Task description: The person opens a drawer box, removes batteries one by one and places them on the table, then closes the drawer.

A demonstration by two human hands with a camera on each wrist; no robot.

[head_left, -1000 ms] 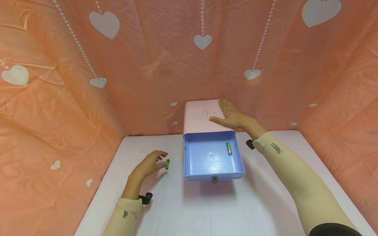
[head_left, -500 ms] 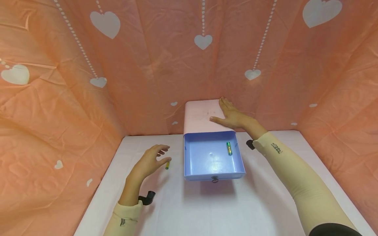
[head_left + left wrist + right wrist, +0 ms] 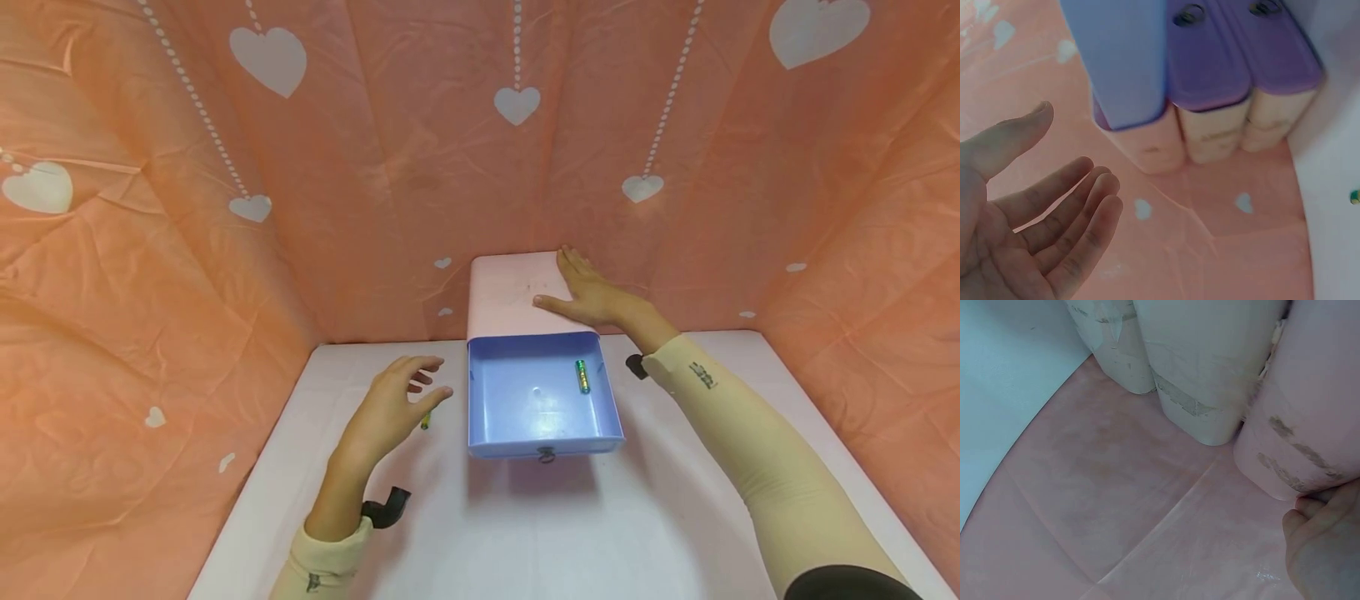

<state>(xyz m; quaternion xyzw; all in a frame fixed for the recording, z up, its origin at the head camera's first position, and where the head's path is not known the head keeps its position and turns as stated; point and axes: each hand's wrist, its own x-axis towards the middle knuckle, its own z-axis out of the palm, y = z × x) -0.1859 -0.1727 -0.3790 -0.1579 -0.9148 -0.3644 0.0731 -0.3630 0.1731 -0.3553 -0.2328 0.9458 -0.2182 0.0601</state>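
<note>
left hand (image 3: 393, 404) hovers open and empty above the loose battery (image 3: 425, 421) on the bench (image 3: 525, 525), mid-frame; right hand (image 3: 592, 296) lies flat on the drawer box (image 3: 510, 292). a clumsy grab could roll it away.

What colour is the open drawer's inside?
Light blue; the drawer shows best in the head view.
</note>
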